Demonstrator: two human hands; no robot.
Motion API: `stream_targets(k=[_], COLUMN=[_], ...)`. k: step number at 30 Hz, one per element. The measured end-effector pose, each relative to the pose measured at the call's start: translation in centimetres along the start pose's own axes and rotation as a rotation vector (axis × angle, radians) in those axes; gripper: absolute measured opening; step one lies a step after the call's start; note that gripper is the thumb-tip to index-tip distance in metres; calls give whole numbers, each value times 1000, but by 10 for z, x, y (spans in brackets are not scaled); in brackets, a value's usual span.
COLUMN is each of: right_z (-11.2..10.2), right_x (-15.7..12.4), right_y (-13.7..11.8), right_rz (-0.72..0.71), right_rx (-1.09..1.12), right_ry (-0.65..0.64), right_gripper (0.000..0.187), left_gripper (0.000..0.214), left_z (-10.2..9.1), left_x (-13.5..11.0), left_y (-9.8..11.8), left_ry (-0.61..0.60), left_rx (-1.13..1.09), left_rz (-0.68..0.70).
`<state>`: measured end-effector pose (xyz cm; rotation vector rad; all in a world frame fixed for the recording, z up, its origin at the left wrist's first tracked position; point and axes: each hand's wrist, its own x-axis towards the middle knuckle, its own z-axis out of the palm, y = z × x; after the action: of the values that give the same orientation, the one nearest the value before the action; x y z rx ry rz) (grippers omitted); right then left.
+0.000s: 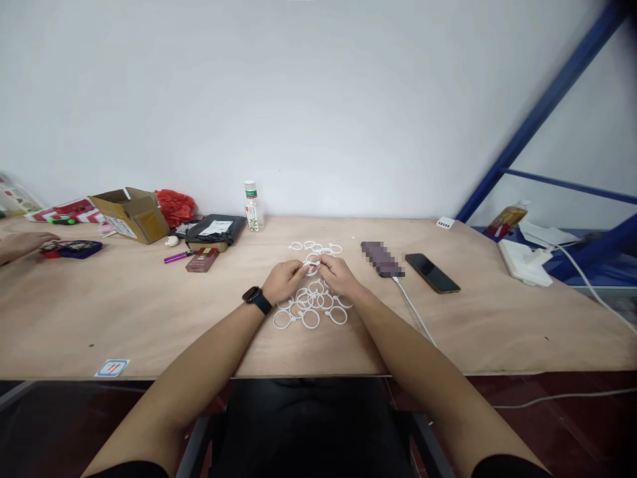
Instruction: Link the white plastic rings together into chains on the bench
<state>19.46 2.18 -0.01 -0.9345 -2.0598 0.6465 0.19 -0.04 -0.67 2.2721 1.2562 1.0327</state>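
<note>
1. 2-handed pinch on 1 white ring (pixel 312 264), fingers of left hand (pixel 284 280) and right hand (pixel 341 275) nearly closed, equally near.
2. Held between 2 groups of loose rings (pixel 301 314), larger toward bench's (pixel 209 318) front edge.
</note>
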Motion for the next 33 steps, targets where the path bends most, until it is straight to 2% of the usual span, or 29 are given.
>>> stream_targets(k=[9,11,14,15,17,21,25,28,30,33], right_z=[-2,-2,-1,-1,-1,-1,-3,-1,1,6], right_x=[-1,-1,0,0,1,4,5,4,3,2], right_y=[-3,-2,0,1,4,13,19,16,12,6], right_rz=[93,71,26,14,-6,-27,14,10,-16,-69], right_rx=[11,-10,-46,-56,-77,-143,-203,-227,-228,-228], right_ry=[20,31,67,93,162,253,200,124,72,-12], right_gripper=[25,27,30,31,32,34,41,34,28,20], left_gripper=[40,34,13,14,29,43,38,31,28,25], left_z=[3,1,-4,-6,-8,-8,-6,-6,-9,-14], left_x=[0,0,1,0,-1,-3,-4,-3,-4,-6], left_y=[2,4,11,13,18,25,27,25,23,22], left_ry=[-38,-38,20,49,97,125,163,234,305,475], left_rx=[98,181,345,387,460,650,741,735,709,673], left_rz=[84,128,177,180,172,166,190,221,289,479])
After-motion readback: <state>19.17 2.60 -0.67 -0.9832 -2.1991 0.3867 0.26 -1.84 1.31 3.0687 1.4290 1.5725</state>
